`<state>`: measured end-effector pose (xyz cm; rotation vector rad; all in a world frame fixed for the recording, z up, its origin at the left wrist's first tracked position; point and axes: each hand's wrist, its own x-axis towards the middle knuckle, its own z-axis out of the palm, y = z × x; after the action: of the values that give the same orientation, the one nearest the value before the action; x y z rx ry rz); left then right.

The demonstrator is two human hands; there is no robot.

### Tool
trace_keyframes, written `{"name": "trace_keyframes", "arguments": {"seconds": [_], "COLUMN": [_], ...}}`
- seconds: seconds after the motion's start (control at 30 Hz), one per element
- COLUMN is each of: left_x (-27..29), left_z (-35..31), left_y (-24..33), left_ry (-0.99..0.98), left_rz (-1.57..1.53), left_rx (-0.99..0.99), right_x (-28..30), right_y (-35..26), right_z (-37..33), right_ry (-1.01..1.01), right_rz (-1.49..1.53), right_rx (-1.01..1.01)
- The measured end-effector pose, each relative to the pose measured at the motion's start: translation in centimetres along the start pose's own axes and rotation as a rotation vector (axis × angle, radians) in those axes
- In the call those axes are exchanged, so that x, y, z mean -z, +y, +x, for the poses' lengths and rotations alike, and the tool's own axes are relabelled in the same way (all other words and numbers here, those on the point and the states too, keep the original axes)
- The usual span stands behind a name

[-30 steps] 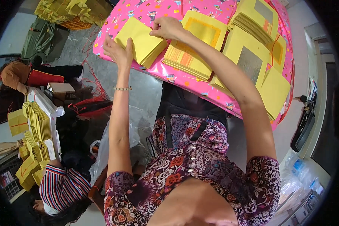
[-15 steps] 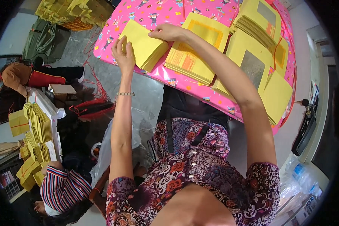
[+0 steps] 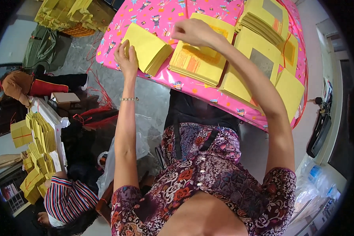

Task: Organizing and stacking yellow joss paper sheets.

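Fingers [image 3: 121,50] of the left hand [image 3: 126,63] curl slightly spread against 1 plain yellow paper stack [image 3: 147,47], lying just to their right. The right hand [image 3: 196,32] has its fingers bunched near that stack's far side; I cannot tell whether they pinch anything. Right of those fingertips lies 1 orange-printed stack [image 3: 196,61]; under everything, a pink table cover [image 3: 161,8].

Yellow paper stack [image 3: 145,48], pink figure-patterned tablecloth [image 3: 168,21]
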<state>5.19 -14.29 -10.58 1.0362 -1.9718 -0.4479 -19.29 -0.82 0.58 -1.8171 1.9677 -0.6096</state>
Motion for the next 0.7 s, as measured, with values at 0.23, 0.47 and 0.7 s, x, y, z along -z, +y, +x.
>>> {"name": "trace_keyframes", "arguments": {"seconds": [0.23, 0.47, 0.7], "left_x": [0.6, 1.6, 2.2], "left_z": [0.9, 1.1, 1.2], "left_y": [0.4, 0.5, 0.5], "left_ry": [-0.056, -0.063, -0.065], "left_rz": [0.063, 0.075, 0.043], "left_rx": [-0.036, -0.079, -0.1], "right_x": [-1.0, -3.5, -3.6], "right_y": [0.1, -0.3, -0.2], "right_z": [-11.0, -14.0, -14.1], "right_ry": [0.089, 0.202, 0.201], "right_rz": [-0.325, -0.411, -0.364], "right_rx": [0.094, 0.121, 0.1]}}
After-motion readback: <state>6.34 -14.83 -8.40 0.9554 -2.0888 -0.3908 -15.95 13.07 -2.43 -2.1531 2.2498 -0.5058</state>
